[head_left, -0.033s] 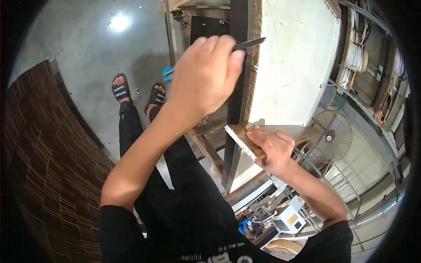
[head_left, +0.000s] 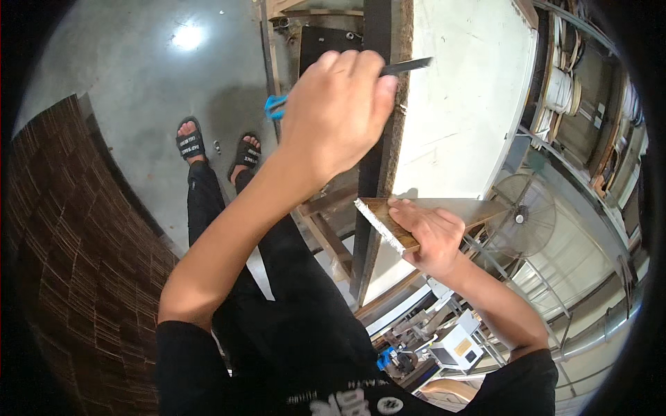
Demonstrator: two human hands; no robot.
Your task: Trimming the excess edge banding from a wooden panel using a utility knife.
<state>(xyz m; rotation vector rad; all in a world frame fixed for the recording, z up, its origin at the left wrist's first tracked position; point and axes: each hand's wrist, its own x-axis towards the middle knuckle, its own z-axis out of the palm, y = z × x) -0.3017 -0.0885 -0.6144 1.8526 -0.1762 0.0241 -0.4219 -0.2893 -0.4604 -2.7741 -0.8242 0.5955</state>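
Note:
My left hand (head_left: 340, 114) is closed around a dark, flat, narrow tool (head_left: 411, 66). Its thin tip sticks out past my thumb over the white tabletop, and a looped blue part (head_left: 275, 106) shows on the other side of my fist. The middle of the tool is hidden, so I cannot tell its exact kind. My right hand (head_left: 436, 232) grips a brown wood-grain board (head_left: 378, 206), fingers over its upper face. That board rests at the table's edge, and its narrow end has a ragged white strip. The tool is apart from the board.
A white-topped table (head_left: 472, 90) with a rough brown edge lies ahead. Beyond the board stands a round fan (head_left: 520, 216). A stack of dark brown panels (head_left: 76, 263) is at the left. A white machine (head_left: 458, 343) stands at lower right, shelving (head_left: 590, 104) at far right.
My left hand has shifted slightly right and upward with the tool, whose tip reaches further over the tabletop. My right hand and the board stay nearly where they were.

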